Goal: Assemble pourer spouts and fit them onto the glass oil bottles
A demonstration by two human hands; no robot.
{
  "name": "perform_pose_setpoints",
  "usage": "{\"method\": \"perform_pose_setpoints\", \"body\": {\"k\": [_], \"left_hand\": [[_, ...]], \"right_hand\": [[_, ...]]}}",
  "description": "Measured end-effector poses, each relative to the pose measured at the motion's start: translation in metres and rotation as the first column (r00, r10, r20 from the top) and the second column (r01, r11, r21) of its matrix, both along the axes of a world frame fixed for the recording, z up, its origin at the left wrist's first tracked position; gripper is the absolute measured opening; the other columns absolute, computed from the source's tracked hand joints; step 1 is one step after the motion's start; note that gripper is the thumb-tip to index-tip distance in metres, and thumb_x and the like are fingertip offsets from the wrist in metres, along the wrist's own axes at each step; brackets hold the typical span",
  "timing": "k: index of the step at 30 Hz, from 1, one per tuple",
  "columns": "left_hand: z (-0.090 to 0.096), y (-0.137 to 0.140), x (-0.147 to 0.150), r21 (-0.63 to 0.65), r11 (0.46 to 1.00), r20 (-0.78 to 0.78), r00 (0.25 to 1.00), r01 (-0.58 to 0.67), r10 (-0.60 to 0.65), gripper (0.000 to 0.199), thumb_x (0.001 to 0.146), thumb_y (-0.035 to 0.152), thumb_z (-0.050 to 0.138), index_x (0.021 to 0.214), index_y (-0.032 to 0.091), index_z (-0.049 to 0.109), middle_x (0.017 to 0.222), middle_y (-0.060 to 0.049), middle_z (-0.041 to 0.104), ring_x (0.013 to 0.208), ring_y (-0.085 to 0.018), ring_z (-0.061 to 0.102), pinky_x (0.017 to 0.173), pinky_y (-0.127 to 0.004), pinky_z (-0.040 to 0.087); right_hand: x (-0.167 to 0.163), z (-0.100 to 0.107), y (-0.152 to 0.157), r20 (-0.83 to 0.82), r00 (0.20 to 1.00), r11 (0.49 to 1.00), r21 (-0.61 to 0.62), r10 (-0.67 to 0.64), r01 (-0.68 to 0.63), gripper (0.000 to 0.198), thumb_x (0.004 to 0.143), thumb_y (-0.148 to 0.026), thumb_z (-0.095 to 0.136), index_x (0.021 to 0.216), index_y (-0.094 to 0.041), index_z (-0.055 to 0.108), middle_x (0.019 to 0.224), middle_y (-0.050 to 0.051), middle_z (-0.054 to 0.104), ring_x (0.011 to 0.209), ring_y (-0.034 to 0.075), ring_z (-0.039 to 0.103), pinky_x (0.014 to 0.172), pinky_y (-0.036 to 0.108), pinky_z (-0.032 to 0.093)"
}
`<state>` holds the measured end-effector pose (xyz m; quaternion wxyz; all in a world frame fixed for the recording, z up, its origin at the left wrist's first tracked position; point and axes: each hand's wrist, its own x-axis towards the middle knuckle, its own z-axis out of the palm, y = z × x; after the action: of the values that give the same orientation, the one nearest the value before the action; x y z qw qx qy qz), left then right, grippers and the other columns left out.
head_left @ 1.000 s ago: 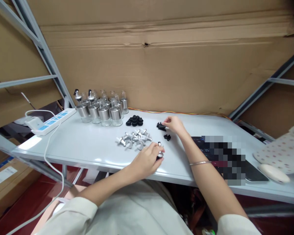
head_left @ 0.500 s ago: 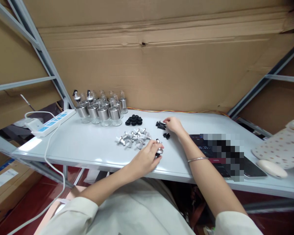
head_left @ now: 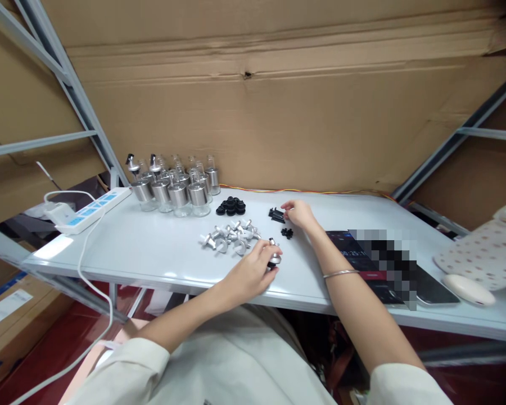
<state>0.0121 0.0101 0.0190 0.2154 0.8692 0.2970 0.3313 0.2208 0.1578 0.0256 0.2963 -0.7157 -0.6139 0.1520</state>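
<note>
My left hand (head_left: 255, 273) is closed around a silver-and-black bottle pourer top (head_left: 275, 259), held low over the front of the table with its small tip upward. Further back, my right hand (head_left: 299, 215) has thumb and fingers pinched at a small heap of slim black plastic pieces (head_left: 275, 215), one of them at the fingertips. A cluster of tiny black parts (head_left: 287, 233) lies just in front of that hand. Left of my left hand are several loose silver-and-white pourer tops (head_left: 231, 236). Behind these sits a group of round black stoppers (head_left: 230, 206).
Several glass bottles with steel sleeves (head_left: 178, 194) stand at the back left, two with pourers fitted. A white power strip (head_left: 95, 211) lies on the left end. On the right are a dark device with a timer (head_left: 354, 256), a white oval object (head_left: 468, 289) and a dotted bag (head_left: 484, 253).
My right hand's fingertips have shifted very slightly at the slim black pieces. My left hand keeps the pourer top in the same place.
</note>
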Motion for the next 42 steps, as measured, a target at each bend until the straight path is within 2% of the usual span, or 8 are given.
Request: {"method": "perform_pose_setpoints", "body": {"k": [6, 10, 15, 18, 23, 30, 36, 42], "left_hand": [[-0.003, 0.001, 0.000, 0.009, 1.000, -0.002, 1.000, 0.001, -0.001, 0.029, 0.085, 0.011, 0.048, 0.113, 0.020, 0.044, 0.113, -0.010, 0.047, 0.091, -0.017, 0.058, 0.085, -0.035, 0.051], [-0.003, 0.001, 0.000, 0.009, 1.000, -0.003, 1.000, -0.006, 0.006, 0.030, 0.085, 0.011, 0.049, 0.113, 0.019, 0.044, 0.114, -0.011, 0.047, 0.090, -0.017, 0.058, 0.084, -0.036, 0.052], [-0.001, 0.000, 0.000, 0.046, 0.999, 0.003, 1.000, -0.021, 0.021, 0.026, 0.088, 0.017, 0.047, 0.113, 0.020, 0.043, 0.115, -0.011, 0.046, 0.097, -0.020, 0.058, 0.086, -0.037, 0.051], [-0.001, 0.000, 0.000, 0.084, 0.996, 0.022, 1.000, -0.019, 0.018, 0.023, 0.089, 0.019, 0.045, 0.112, 0.019, 0.042, 0.114, -0.012, 0.047, 0.102, -0.022, 0.056, 0.088, -0.038, 0.049], [-0.007, 0.002, 0.002, 0.145, 0.989, 0.063, 0.998, -0.038, 0.030, 0.020, 0.085, 0.012, 0.042, 0.102, 0.019, 0.036, 0.104, -0.010, 0.050, 0.098, -0.022, 0.055, 0.086, -0.039, 0.048], [-0.010, 0.003, 0.000, 0.085, 0.995, 0.046, 0.998, -0.055, 0.051, 0.026, 0.072, 0.007, 0.043, 0.091, 0.021, 0.032, 0.097, -0.006, 0.046, 0.088, -0.020, 0.051, 0.081, -0.038, 0.047], [-0.014, 0.006, 0.001, 0.009, 0.999, 0.047, 0.998, -0.050, 0.049, 0.034, 0.069, 0.005, 0.046, 0.095, 0.022, 0.031, 0.094, -0.004, 0.046, 0.086, -0.019, 0.052, 0.080, -0.036, 0.048], [-0.017, 0.008, 0.002, -0.044, 0.997, 0.076, 0.995, -0.061, 0.065, 0.026, 0.079, 0.014, 0.050, 0.094, 0.022, 0.030, 0.097, -0.005, 0.047, 0.089, -0.020, 0.055, 0.079, -0.037, 0.049]], "right_hand": [[-0.003, 0.003, -0.004, -0.034, 0.999, 1.000, -0.001, -0.024, 0.024, 0.033, 0.066, 0.002, 0.048, 0.084, -0.012, 0.072, 0.082, 0.008, 0.071, 0.074, 0.018, 0.065, 0.078, 0.028, 0.049], [-0.009, 0.020, -0.013, -0.051, 0.999, 1.000, 0.029, 0.013, -0.012, 0.027, 0.073, -0.004, 0.048, 0.086, -0.012, 0.071, 0.083, 0.010, 0.071, 0.079, 0.020, 0.065, 0.081, 0.031, 0.048], [-0.026, 0.042, -0.063, -0.124, 0.974, 0.981, 0.081, 0.188, -0.179, 0.024, 0.082, -0.021, 0.050, 0.094, -0.016, 0.070, 0.086, 0.007, 0.072, 0.078, 0.018, 0.065, 0.076, 0.028, 0.048], [-0.044, 0.031, -0.113, -0.331, 0.877, 0.931, 0.233, 0.348, -0.281, 0.029, 0.085, -0.036, 0.050, 0.092, -0.017, 0.070, 0.084, 0.006, 0.072, 0.082, 0.020, 0.064, 0.077, 0.031, 0.049], [-0.071, -0.012, -0.165, -0.652, 0.729, 0.959, 0.282, 0.208, -0.021, 0.042, 0.081, -0.055, 0.053, 0.092, -0.018, 0.069, 0.091, 0.007, 0.072, 0.085, 0.022, 0.064, 0.080, 0.034, 0.049], [-0.071, -0.018, -0.165, -0.791, 0.558, 0.963, 0.265, 0.250, -0.056, 0.035, 0.074, -0.052, 0.065, 0.089, -0.021, 0.071, 0.092, 0.006, 0.072, 0.083, 0.020, 0.064, 0.079, 0.033, 0.050], [-0.070, -0.018, -0.166, -0.771, 0.563, 0.947, 0.314, 0.298, -0.072, 0.026, 0.073, -0.044, 0.069, 0.084, -0.021, 0.070, 0.089, 0.005, 0.068, 0.083, 0.020, 0.062, 0.077, 0.032, 0.050], [-0.072, -0.017, -0.166, -0.749, 0.577, 0.934, 0.351, 0.325, -0.071, 0.021, 0.073, -0.042, 0.069, 0.077, -0.022, 0.070, 0.092, 0.004, 0.061, 0.084, 0.018, 0.058, 0.070, 0.029, 0.049]]}}
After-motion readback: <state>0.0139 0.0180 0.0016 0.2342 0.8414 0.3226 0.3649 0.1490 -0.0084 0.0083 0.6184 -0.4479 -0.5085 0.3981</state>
